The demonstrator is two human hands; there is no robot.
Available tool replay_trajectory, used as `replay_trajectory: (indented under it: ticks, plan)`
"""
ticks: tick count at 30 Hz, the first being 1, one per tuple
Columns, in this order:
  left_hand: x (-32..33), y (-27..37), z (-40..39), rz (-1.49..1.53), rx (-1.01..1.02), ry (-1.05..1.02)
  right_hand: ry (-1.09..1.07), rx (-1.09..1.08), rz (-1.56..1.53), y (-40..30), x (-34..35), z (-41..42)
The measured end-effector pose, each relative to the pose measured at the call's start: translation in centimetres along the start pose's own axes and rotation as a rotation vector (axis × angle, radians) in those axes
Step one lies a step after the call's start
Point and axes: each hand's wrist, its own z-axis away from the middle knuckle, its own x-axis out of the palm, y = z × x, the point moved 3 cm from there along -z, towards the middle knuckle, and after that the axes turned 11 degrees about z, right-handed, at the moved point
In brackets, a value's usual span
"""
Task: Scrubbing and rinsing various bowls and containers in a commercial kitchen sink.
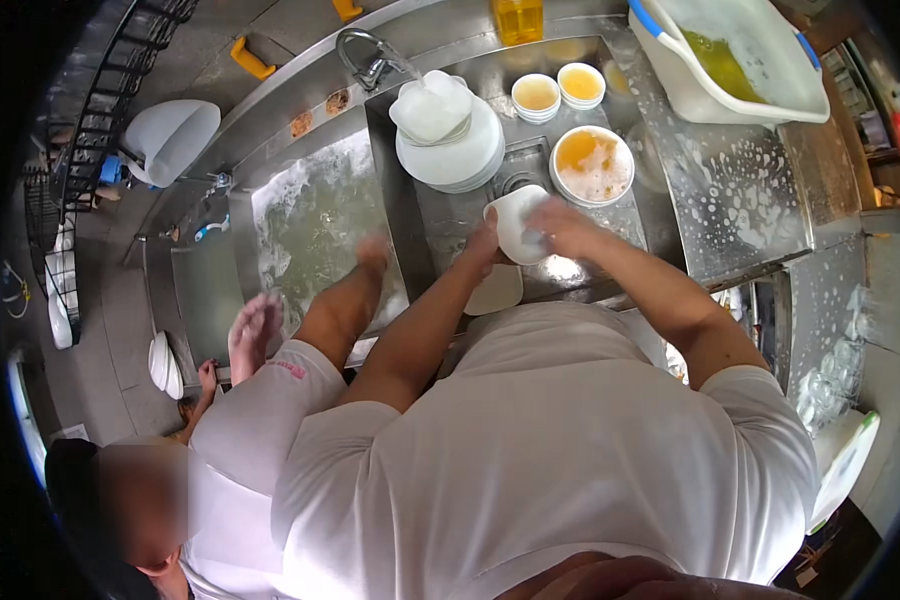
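Note:
Over the steel sink [450, 217], my left hand [482, 244] grips the left edge of a white dish [511, 214] held tilted. My right hand [559, 227] reaches into its right side; motion blur hides the fingers and whether they hold anything. Below my left hand, a second white dish [497, 290] sits near the sink's front edge, partly hidden by my arm. A round white bowl [557, 191] with amber liquid and foam stands just beyond my right hand. To the left rises a stack of white plates [487, 150], with smaller white dishes [431, 112] on top.
Water runs from a curved faucet [356, 56] onto the stack. Two small bowl stacks [536, 111] hold yellow liquid. A co-worker's arm [337, 319] reaches over the sudsy left basin [307, 225]. A white tub [690, 97] of soapy liquid and a yellow bottle [518, 21] stand behind.

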Motion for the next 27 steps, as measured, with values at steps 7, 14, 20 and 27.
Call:
replay_trajectory:
  ticks: [7,14,20,27]
  plan:
    - [3.0,2.6,0.4,-0.098,0.007,-0.004,0.093,0.111,-0.495,-0.3,-1.5,-1.7]
    - [2.7,1.6,0.4,-0.033,0.104,0.007,0.208,0.004,-0.255,0.5,0.5,-3.2]
    - [3.1,2.4,2.1,-0.302,0.130,0.097,-0.112,0.108,0.251,2.3,-3.4,-3.1]
    - [5.6,10.9,4.0,-1.299,0.824,0.047,-0.084,0.162,-0.112,4.2,-7.4,-5.0]
